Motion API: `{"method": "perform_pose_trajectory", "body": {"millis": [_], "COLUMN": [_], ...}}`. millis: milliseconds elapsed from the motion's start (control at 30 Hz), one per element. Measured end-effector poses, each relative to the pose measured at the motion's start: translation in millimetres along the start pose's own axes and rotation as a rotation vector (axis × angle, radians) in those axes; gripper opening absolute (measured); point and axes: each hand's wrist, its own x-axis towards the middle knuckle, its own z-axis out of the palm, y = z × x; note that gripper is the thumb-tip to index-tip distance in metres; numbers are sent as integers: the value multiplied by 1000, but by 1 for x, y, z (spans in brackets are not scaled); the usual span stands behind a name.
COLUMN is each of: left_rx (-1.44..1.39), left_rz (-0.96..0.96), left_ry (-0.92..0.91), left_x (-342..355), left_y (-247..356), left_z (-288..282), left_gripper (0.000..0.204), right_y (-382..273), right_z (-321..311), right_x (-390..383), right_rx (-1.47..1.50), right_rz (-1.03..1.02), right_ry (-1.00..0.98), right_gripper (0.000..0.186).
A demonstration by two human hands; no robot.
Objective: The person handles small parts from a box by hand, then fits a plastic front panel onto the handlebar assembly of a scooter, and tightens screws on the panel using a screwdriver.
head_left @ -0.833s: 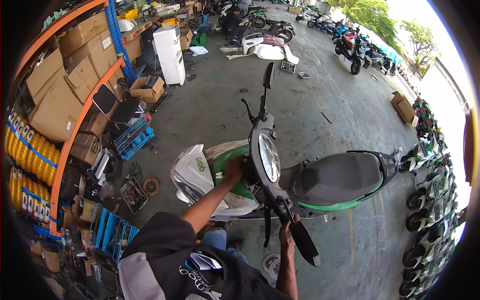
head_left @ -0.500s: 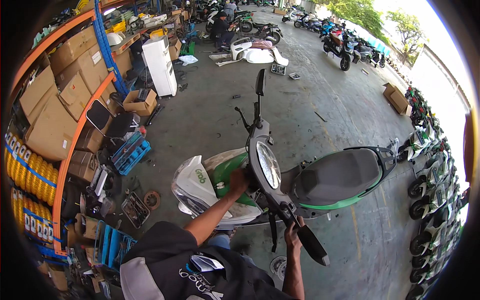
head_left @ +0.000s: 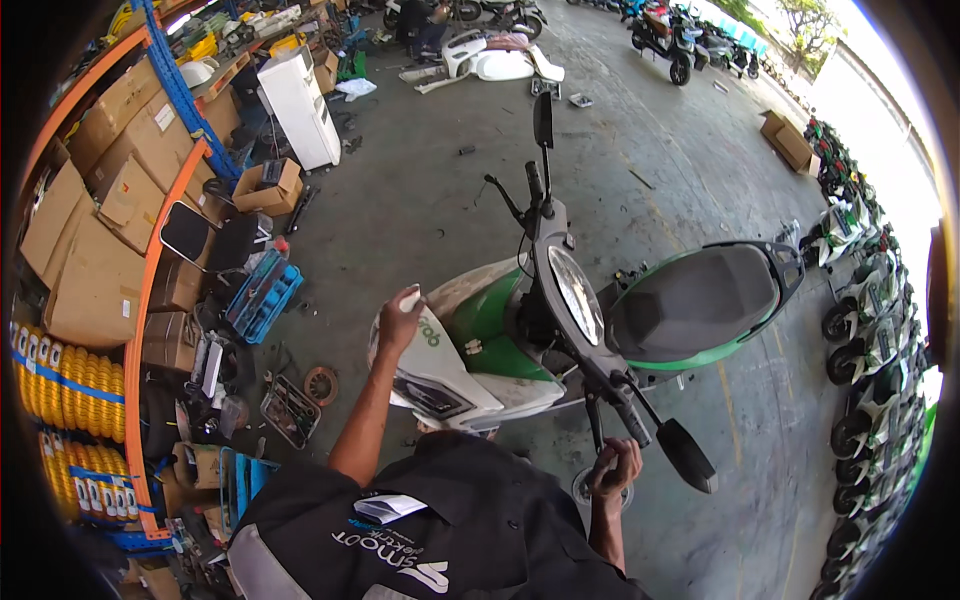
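Note:
A green and white scooter (head_left: 475, 310) stands crosswise below me, with a dark seat (head_left: 690, 305) at the right and a handlebar with two mirrors across its front. My left hand (head_left: 400, 320) is closed on the upper front edge of the white front panel (head_left: 420, 350). My right hand (head_left: 617, 465) has its fingers curled at the lower end of the handlebar grip (head_left: 628, 415) and brake lever (head_left: 593, 420), beside the lower mirror (head_left: 685, 455); I cannot make out exactly what it holds.
An orange and blue rack (head_left: 165, 235) with cartons and yellow coils lines the left. Blue toolboxes (head_left: 265, 290), a tray (head_left: 290, 410) and a white cabinet (head_left: 300, 110) sit nearby. Scooters (head_left: 860, 320) line the right. A person (head_left: 425, 30) is at the back among loose panels.
My left hand has moved from the green middle section leftward and up to the white panel's front edge. The handlebar has shifted right in view. My right hand is lower on the grip end.

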Motion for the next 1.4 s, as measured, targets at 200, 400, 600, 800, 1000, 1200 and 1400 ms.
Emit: {"method": "perform_pose_trajectory", "body": {"millis": [200, 400, 600, 800, 1000, 1200, 1400], "left_rx": [205, -61, -434, -719, -1363, -1257, -1268], "left_rz": [-549, -965, -923, -834, -564, -456, -615], "left_ry": [-175, -582, -474, -351, -238, -341, -263], "left_x": [26, 21, -9, -13, -37, -34, -43], "left_y": [-99, -81, -138, -138, -104, -80, -4], "left_z": [-27, -61, -61, -78, -72, 15, 64], "left_gripper": [97, 107, 84, 71, 58, 64, 63], "right_y": [-4, 19, -14, -74, -83, -115, -100], "right_z": [124, 204, 214, 183, 119, 83, 83], "right_x": [-11, -9, -2, 55, 71, 77, 66], "right_rx": [299, 372, 512, 350, 564, 554, 216], "right_rz": [708, 1177, 1430, 1105, 662, 737, 705], "right_ry": [-523, -937, -941, -794, -585, -537, -512], "right_gripper": [49, 63, 62, 47, 29, 24, 29]}}
